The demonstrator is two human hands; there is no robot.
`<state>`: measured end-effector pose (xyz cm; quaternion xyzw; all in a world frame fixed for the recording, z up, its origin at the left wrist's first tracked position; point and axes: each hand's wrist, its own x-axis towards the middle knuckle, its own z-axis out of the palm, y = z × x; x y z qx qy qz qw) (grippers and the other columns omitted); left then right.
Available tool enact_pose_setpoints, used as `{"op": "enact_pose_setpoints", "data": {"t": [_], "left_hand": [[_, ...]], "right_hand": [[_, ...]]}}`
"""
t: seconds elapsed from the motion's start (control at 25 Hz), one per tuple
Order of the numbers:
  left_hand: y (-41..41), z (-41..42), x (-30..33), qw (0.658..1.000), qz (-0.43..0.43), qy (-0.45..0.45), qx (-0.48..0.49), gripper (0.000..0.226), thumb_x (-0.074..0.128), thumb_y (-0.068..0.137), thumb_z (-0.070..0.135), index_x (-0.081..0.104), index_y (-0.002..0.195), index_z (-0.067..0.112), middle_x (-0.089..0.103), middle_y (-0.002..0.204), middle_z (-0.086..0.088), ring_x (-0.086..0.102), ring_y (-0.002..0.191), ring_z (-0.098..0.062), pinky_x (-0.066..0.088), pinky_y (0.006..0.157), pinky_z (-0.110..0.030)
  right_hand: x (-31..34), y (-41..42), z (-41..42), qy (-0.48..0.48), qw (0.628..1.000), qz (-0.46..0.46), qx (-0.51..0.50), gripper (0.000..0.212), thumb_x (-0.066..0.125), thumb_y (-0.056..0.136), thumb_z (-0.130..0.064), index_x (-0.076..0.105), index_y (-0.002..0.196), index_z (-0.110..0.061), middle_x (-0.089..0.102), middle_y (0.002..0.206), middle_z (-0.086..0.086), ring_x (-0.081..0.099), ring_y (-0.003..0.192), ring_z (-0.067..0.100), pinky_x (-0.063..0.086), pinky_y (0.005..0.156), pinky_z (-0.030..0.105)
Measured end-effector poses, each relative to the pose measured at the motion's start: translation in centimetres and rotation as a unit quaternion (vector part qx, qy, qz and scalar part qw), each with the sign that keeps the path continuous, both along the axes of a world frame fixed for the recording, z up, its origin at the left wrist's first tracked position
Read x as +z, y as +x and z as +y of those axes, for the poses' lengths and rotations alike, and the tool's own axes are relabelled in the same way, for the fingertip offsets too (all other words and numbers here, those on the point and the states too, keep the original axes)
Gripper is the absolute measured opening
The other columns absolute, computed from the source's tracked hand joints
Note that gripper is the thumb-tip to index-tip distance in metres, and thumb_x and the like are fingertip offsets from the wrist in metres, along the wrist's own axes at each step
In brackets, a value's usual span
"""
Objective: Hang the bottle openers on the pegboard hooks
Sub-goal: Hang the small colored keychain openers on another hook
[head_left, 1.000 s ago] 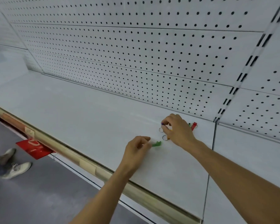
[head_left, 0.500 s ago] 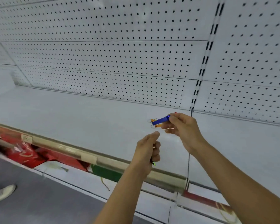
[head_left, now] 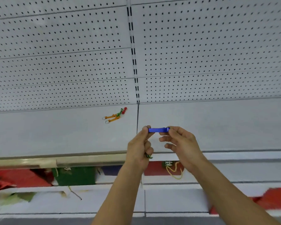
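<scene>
Right now I see both hands raised over the shelf (head_left: pixel 55 135), sharing a blue bottle opener (head_left: pixel 158 130) held level between them: the left hand (head_left: pixel 139 149) pinches its ring end and also keeps something green tucked in its lower fingers, while the right hand (head_left: pixel 182 143) grips the other end. Two orange openers (head_left: pixel 111 118), a green one (head_left: pixel 119 112) and a red one (head_left: pixel 124 110) lie clustered on the shelf below the pegboard (head_left: pixel 71 62).
</scene>
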<state>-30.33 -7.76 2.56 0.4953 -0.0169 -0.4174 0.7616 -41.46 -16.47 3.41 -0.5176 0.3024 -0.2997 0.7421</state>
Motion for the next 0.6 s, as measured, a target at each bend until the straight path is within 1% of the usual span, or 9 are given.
{"op": "enact_pose_setpoints", "data": {"t": [0.12, 0.2, 0.24, 0.28, 0.36, 0.44, 0.6], "left_hand": [[-4.2, -2.7, 0.7, 0.993, -0.104, 0.039, -0.032, 0.018, 0.064, 0.091, 0.025, 0.073, 0.099, 0.011, 0.073, 0.093, -0.006, 0.024, 0.046, -0.009, 0.029, 0.042, -0.021], [-7.8, -5.0, 1.3, 0.983, -0.163, 0.049, -0.067, 0.016, 0.066, 0.089, 0.026, 0.075, 0.096, 0.014, 0.064, 0.088, -0.010, 0.023, 0.048, -0.010, 0.027, 0.044, -0.022], [-9.9, -6.3, 1.6, 0.978, -0.183, 0.051, -0.082, 0.015, 0.067, 0.088, 0.027, 0.076, 0.093, 0.016, 0.057, 0.086, -0.012, 0.022, 0.048, -0.011, 0.027, 0.044, -0.023], [-11.8, -7.5, 1.8, 0.975, -0.197, 0.051, -0.093, 0.014, 0.068, 0.087, 0.028, 0.077, 0.090, 0.017, 0.053, 0.085, -0.012, 0.022, 0.048, -0.011, 0.026, 0.044, -0.023], [-16.0, -10.0, 2.4, 0.969, -0.218, 0.041, -0.113, 0.015, 0.068, 0.087, 0.028, 0.078, 0.089, 0.018, 0.048, 0.084, -0.013, 0.021, 0.047, -0.012, 0.023, 0.044, -0.024], [-20.6, -12.6, 2.9, 0.964, -0.233, 0.025, -0.128, 0.015, 0.066, 0.089, 0.026, 0.078, 0.091, 0.016, 0.050, 0.081, -0.016, 0.020, 0.046, -0.012, 0.021, 0.043, -0.024], [-28.1, -16.6, 3.6, 0.959, -0.245, 0.016, -0.140, 0.016, 0.065, 0.090, 0.025, 0.078, 0.093, 0.015, 0.056, 0.078, -0.017, 0.020, 0.046, -0.012, 0.022, 0.043, -0.024]], "right_hand": [[0.0, -5.3, -2.4, -0.043, 0.997, 0.034, -0.059, 0.016, 0.052, 0.097, -0.015, 0.066, 0.104, -0.014, 0.074, 0.099, 0.003, 0.070, 0.093, 0.018, 0.052, 0.074, 0.033], [0.9, -9.4, -4.5, -0.107, 0.989, 0.058, -0.086, 0.014, 0.055, 0.096, -0.017, 0.067, 0.103, -0.020, 0.073, 0.098, -0.005, 0.067, 0.094, 0.010, 0.052, 0.077, 0.028], [1.6, -11.6, -5.7, -0.139, 0.985, 0.066, -0.083, 0.014, 0.057, 0.094, -0.018, 0.069, 0.101, -0.020, 0.073, 0.097, -0.006, 0.066, 0.092, 0.007, 0.051, 0.075, 0.022], [2.3, -13.4, -6.8, -0.166, 0.981, 0.077, -0.070, 0.013, 0.058, 0.093, -0.018, 0.070, 0.099, -0.020, 0.073, 0.096, -0.006, 0.066, 0.088, 0.004, 0.050, 0.072, 0.016], [3.5, -17.3, -9.1, -0.197, 0.974, 0.100, -0.041, 0.012, 0.061, 0.091, -0.017, 0.072, 0.094, -0.016, 0.074, 0.092, -0.006, 0.066, 0.081, 0.000, 0.048, 0.065, 0.008], [4.2, -21.6, -11.5, -0.210, 0.971, 0.116, -0.026, 0.011, 0.063, 0.089, -0.014, 0.074, 0.090, -0.012, 0.074, 0.087, -0.003, 0.066, 0.074, -0.001, 0.046, 0.060, 0.005], [4.9, -29.0, -15.0, -0.198, 0.972, 0.122, -0.029, 0.009, 0.064, 0.087, -0.009, 0.073, 0.085, -0.006, 0.074, 0.081, 0.003, 0.065, 0.065, -0.004, 0.044, 0.055, 0.004]]}}
